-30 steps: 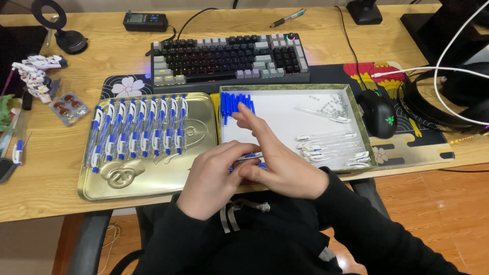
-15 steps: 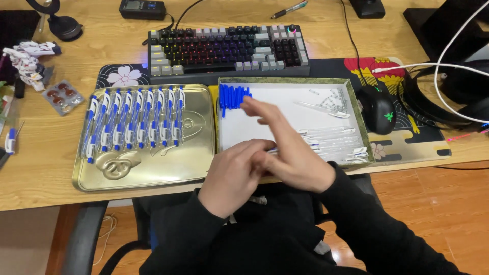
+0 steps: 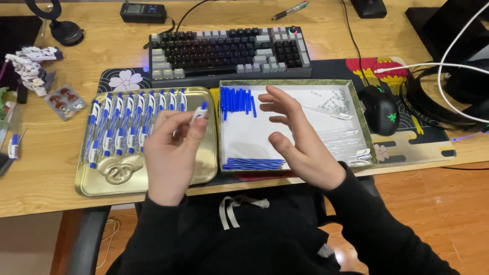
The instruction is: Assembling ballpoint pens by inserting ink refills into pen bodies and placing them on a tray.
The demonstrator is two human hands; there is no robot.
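My left hand [image 3: 170, 147] holds a white pen with a blue cap [image 3: 198, 113] above the right part of a gold metal tray [image 3: 122, 173]. A row of several white-and-blue pens [image 3: 132, 122] lies in that tray. My right hand [image 3: 298, 137] hovers open, fingers spread, over a white-lined shallow box [image 3: 249, 137]. In the box lie blue caps [image 3: 237, 100] at the top left, thin blue refills [image 3: 253, 163] at the bottom, and clear pen barrels [image 3: 346, 137] on the right.
A keyboard [image 3: 229, 51] sits behind the trays on a dark desk mat. A black mouse [image 3: 379, 109] and cables are to the right. A blister pack [image 3: 64, 100], a toy figure [image 3: 30, 63] and a lone pen [image 3: 290, 10] lie on the wooden desk.
My hands were joined together over the box's front edge; now they are apart. The left hand has carried a pen over the gold tray and the right hand has opened.
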